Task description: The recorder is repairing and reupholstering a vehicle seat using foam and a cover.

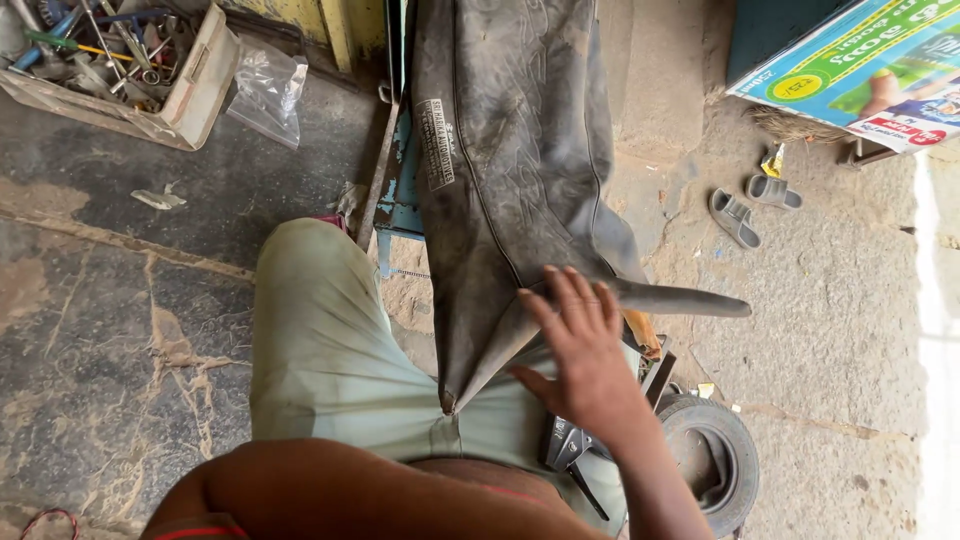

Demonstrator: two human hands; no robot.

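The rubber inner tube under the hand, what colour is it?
The inner tube is dusty black with a small white label, seen in the head view.

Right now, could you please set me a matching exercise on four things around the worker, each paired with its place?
Things:
1 rubber inner tube
2 toolbox
3 pair of sandals
4 small tyre

Places:
A top left, on the floor
B bottom right, beside the person's leg
C right, on the pale ground
D centre, under the right hand

Pairs: 1-D, 2-A, 3-C, 4-B
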